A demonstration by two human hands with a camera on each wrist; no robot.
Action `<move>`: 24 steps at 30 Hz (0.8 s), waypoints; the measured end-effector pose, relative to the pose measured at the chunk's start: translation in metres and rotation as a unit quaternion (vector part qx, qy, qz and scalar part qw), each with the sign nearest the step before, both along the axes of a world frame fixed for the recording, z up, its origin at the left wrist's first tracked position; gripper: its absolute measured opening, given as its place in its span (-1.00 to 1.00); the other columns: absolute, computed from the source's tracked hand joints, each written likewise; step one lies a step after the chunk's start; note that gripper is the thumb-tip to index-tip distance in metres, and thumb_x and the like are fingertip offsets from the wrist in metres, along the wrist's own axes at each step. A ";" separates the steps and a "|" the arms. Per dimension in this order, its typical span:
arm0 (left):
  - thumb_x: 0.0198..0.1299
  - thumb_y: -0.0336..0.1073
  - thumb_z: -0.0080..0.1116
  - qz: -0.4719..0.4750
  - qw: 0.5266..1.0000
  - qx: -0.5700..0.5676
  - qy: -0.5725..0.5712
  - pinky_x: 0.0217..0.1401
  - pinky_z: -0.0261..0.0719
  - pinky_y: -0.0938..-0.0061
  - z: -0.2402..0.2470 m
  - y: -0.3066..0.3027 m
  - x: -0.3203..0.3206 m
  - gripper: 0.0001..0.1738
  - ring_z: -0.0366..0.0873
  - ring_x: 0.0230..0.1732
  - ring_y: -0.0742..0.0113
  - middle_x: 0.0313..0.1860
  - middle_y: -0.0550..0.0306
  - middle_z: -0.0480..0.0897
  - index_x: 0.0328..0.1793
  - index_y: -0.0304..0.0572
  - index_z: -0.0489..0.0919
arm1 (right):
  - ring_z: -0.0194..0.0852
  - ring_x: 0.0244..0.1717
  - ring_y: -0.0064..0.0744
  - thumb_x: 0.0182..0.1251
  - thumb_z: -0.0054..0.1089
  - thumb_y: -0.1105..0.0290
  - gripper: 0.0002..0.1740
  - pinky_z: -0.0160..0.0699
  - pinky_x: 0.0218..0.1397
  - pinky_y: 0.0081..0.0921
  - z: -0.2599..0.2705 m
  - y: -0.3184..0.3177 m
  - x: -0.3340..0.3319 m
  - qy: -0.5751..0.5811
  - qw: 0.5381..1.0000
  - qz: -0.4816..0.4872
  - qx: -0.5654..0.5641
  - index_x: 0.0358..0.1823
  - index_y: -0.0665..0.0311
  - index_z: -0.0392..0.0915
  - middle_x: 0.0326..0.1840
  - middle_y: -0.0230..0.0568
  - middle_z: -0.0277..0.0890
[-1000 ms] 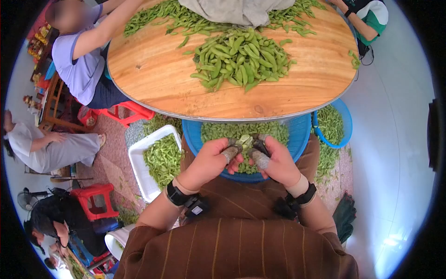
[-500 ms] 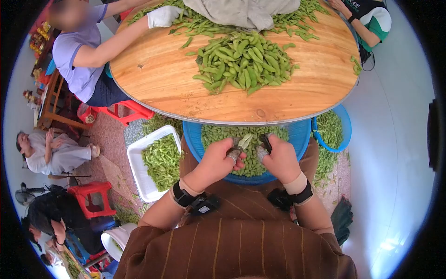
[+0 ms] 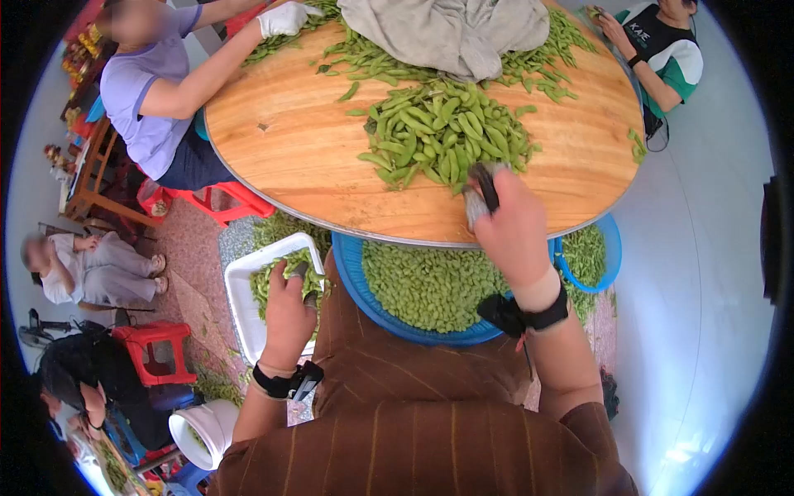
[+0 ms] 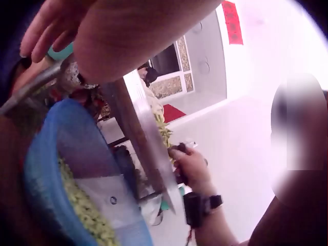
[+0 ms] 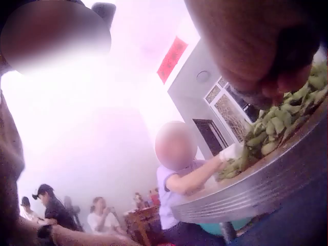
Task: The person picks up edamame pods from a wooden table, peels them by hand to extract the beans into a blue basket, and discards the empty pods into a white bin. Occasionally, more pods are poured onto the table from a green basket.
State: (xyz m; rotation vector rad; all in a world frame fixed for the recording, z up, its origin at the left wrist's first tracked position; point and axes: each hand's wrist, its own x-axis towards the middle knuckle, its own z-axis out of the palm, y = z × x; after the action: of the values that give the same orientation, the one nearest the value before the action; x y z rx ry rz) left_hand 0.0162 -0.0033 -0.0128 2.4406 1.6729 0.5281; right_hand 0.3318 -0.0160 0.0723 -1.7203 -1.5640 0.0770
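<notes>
My right hand [image 3: 513,219] reaches over the table edge to the near side of a heap of green soybean pods [image 3: 451,128]. Its thumb and forefinger wear grey and dark covers and point forward, slightly apart. Pods also lie beside that hand in the right wrist view. My left hand [image 3: 285,326] hangs over a white tray [image 3: 237,302] of flattened green pods [image 3: 260,285], fingers loosely spread, grey covers on some fingers. Between the two hands, a blue basin [image 3: 349,285] on my lap holds loose shelled beans [image 3: 434,289].
The round wooden table [image 3: 289,165] fills the area ahead, with a grey cloth [image 3: 447,33] over more pods. A blue basket [image 3: 614,256] stands to the right, and a white bucket [image 3: 217,422] at lower left. People sit around, one wearing a white glove [image 3: 285,21].
My hands have parted from over the basin, where they held an opened pod. The right went forward to the heap, the left sideways to the white tray. The pale pod is gone from my fingers.
</notes>
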 end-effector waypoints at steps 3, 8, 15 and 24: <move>-0.05 -0.56 0.20 -0.024 0.992 -0.091 -0.088 0.07 0.49 0.22 0.000 0.005 -0.008 -0.51 0.37 0.17 -0.12 0.14 -0.25 0.43 0.11 -0.35 0.46 | 0.47 -0.32 0.15 0.01 0.17 0.51 -0.78 0.44 -0.27 -0.05 -0.005 0.022 -0.002 -0.077 0.996 -0.046 0.027 -0.28 0.37 0.40 -0.38 0.08 0.47; 0.02 -0.57 0.15 -0.112 0.981 -0.082 -0.136 -0.21 0.58 0.44 0.028 0.000 0.028 -0.57 0.59 -0.17 0.11 0.09 -0.15 0.49 0.10 -0.37 0.47 | 0.48 -0.29 0.11 -0.01 0.18 0.52 -0.80 0.46 -0.28 -0.13 -0.010 0.021 0.002 -0.045 0.997 -0.053 -0.038 -0.33 0.38 0.40 -0.39 0.08 0.46; 0.17 -0.49 0.13 -0.192 0.875 -0.273 -0.350 -0.23 0.55 0.59 0.059 0.000 0.092 -0.71 0.59 -0.25 0.44 -0.06 0.10 0.58 0.05 -0.31 0.54 | 0.50 -0.33 0.07 0.02 0.24 0.47 -0.80 0.48 -0.32 -0.25 0.005 -0.020 0.002 0.083 0.996 -0.004 -0.040 -0.28 0.31 0.52 -0.39 0.01 0.50; 0.35 -0.31 -0.03 -0.219 0.716 -0.556 -0.360 -0.53 0.40 0.62 0.073 0.004 0.122 -0.81 0.46 -0.54 0.51 -0.47 0.17 0.60 -0.17 -0.23 0.56 | 0.56 -0.35 -0.02 0.03 0.32 0.45 -0.72 0.50 -0.30 -0.39 -0.008 -0.067 -0.002 0.158 0.974 0.146 -0.073 -0.16 0.26 0.58 -0.35 -0.06 0.55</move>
State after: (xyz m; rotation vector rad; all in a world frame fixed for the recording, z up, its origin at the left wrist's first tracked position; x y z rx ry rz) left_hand 0.1379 0.0003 0.0607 1.3202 0.6438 0.2068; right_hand 0.3299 -0.0833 0.0644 -1.4846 -1.5862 0.5987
